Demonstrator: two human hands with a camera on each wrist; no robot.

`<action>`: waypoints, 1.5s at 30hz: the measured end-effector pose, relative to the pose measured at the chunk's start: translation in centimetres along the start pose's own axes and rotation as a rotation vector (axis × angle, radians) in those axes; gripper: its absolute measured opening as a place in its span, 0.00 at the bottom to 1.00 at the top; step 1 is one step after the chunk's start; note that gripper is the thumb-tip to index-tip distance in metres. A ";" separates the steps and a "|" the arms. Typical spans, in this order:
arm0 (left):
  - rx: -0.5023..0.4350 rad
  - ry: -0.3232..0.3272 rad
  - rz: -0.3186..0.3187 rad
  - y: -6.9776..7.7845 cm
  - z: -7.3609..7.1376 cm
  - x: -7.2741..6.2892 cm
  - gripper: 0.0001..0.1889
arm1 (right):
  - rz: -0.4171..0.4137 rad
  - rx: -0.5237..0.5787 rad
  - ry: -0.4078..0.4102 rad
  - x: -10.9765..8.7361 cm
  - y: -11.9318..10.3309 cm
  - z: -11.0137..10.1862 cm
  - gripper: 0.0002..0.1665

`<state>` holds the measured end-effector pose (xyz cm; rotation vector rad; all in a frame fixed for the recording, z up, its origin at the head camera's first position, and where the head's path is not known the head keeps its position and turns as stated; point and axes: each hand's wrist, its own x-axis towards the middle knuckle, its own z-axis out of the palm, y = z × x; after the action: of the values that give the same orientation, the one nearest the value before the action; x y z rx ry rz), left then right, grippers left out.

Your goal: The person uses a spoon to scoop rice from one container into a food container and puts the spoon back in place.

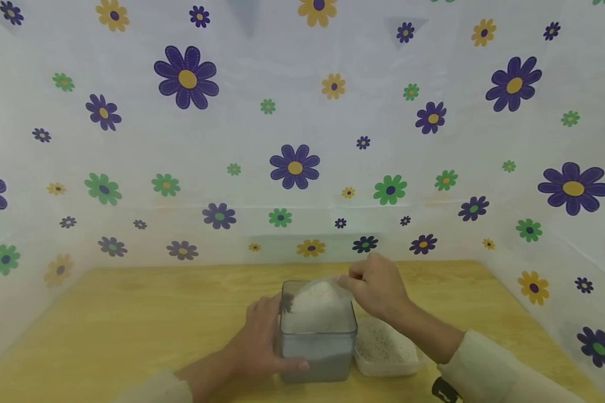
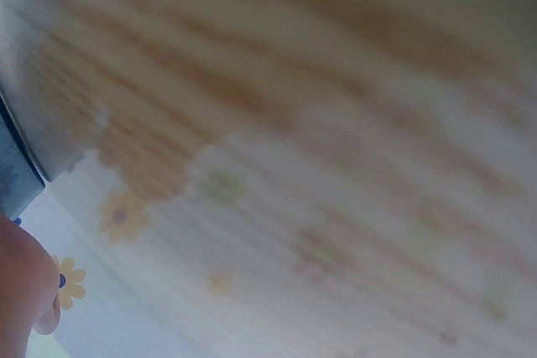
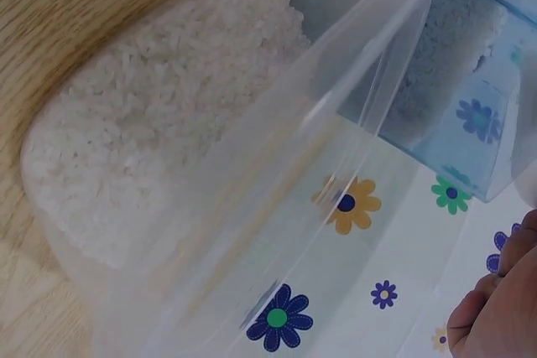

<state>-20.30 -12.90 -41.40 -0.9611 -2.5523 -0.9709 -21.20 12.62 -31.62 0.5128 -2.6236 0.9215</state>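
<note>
A square, see-through blue-grey container (image 1: 317, 358) stands near the front middle of the table. My left hand (image 1: 262, 341) grips it from the left, thumb along its front wall. In the left wrist view, part of that hand (image 2: 25, 291) shows below a container corner (image 2: 18, 169). Over the container's far right rim, my right hand (image 1: 378, 285) pinches the edge of a clear plastic scoop (image 1: 340, 288). White rice (image 1: 317, 308) is heaped at the container's mouth, beside the scoop; the scoop's lower part is hidden. In the right wrist view, curled fingers (image 3: 495, 299) show at lower right.
Right of the container sits a clear plastic tub (image 1: 388, 366) with rice (image 3: 159, 123) in it, under my right forearm. The wooden table (image 1: 156, 319) is walled by a flowered white sheet (image 1: 292, 123) at the back and sides.
</note>
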 end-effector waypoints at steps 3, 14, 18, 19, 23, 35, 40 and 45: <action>0.012 0.015 0.011 -0.3 0.1 -0.1 0.51 | 0.008 0.010 0.013 0.0 0.1 -0.4 0.33; 0.021 0.015 0.020 -0.5 0.2 -0.2 0.53 | 0.015 0.003 0.071 -0.5 1.3 -2.9 0.33; 0.031 0.021 0.023 -0.6 0.2 -0.2 0.52 | 0.024 -0.023 0.095 -0.9 2.1 -4.1 0.33; 0.027 0.019 0.021 -0.6 0.2 -0.2 0.52 | 0.031 -0.028 0.096 -1.0 2.4 -4.3 0.33; 0.014 0.006 0.015 -0.6 0.3 -0.4 0.52 | 0.057 -0.067 0.116 -1.6 3.4 -5.4 0.33; 0.038 0.032 0.048 -0.7 0.3 -0.6 0.51 | 0.124 -0.111 0.109 -3.2 6.8 -7.1 0.35; 0.024 0.007 0.025 -0.8 0.4 -0.6 0.52 | 0.127 -0.118 0.091 -4.1 8.3 -7.1 0.35; 0.019 0.011 0.017 -0.5 0.1 -0.2 0.52 | 0.090 -0.163 0.071 -4.7 9.6 -6.9 0.35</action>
<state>-20.42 -13.19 -41.82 -0.9682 -2.5356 -0.9431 -19.95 25.14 -33.47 0.3176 -2.6462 0.7292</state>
